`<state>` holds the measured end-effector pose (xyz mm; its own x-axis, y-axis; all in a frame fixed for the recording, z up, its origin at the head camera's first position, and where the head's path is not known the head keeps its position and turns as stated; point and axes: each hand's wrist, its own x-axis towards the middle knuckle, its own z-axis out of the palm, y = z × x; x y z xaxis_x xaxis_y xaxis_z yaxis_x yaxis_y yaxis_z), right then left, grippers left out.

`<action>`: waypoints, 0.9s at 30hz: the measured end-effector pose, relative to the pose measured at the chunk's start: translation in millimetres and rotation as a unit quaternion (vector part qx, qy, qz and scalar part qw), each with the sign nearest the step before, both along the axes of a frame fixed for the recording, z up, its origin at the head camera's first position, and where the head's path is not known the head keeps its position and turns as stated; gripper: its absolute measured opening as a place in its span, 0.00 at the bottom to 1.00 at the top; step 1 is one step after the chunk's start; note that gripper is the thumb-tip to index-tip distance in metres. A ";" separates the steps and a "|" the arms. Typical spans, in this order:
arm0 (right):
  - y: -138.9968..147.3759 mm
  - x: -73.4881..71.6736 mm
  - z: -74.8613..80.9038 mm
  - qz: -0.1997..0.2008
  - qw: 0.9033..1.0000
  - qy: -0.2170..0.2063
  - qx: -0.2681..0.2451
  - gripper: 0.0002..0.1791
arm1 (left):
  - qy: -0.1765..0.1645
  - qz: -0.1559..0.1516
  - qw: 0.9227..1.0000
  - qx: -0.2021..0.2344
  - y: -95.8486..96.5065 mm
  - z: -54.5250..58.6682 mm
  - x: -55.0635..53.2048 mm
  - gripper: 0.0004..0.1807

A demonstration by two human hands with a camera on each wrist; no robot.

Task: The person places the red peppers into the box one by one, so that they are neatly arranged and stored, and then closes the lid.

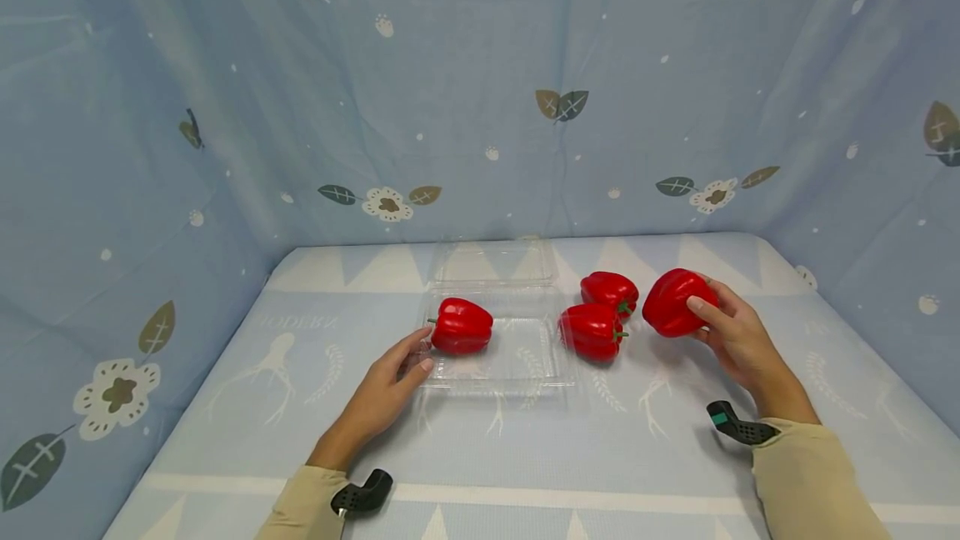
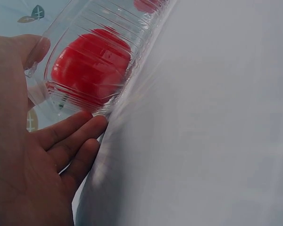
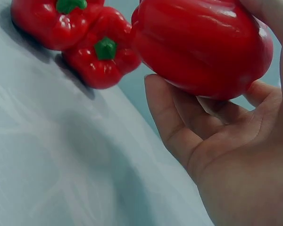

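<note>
My right hand (image 1: 731,332) holds a red bell pepper (image 1: 675,303) raised at the right, thumb on its near side and fingers beneath it. In the right wrist view the same pepper (image 3: 205,47) fills the upper part. At the left, my left hand (image 1: 386,386) holds the left edge of a clear plastic clamshell container (image 1: 525,357). Seen from the left wrist, the thumb (image 2: 37,51) laps over the rim and other fingers touch the ribbed side wall. Inside the container, on its left, lies another red pepper (image 1: 462,326).
Two more red peppers, a nearer one (image 1: 591,332) and a farther one (image 1: 609,292), lie just right of the container, green stems facing right. The container's lid (image 1: 491,263) is folded back behind it. A patterned cloth (image 1: 300,432) covers the table; blue curtains (image 1: 480,90) surround it.
</note>
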<state>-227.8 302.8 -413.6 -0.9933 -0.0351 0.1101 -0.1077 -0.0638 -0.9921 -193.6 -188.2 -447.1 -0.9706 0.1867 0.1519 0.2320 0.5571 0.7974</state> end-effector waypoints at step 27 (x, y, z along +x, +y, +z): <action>-32.6 -7.1 11.7 0.033 0.998 0.007 0.048 0.31 | -0.008 0.005 1.000 -0.003 0.2 -0.3 0.3 0.29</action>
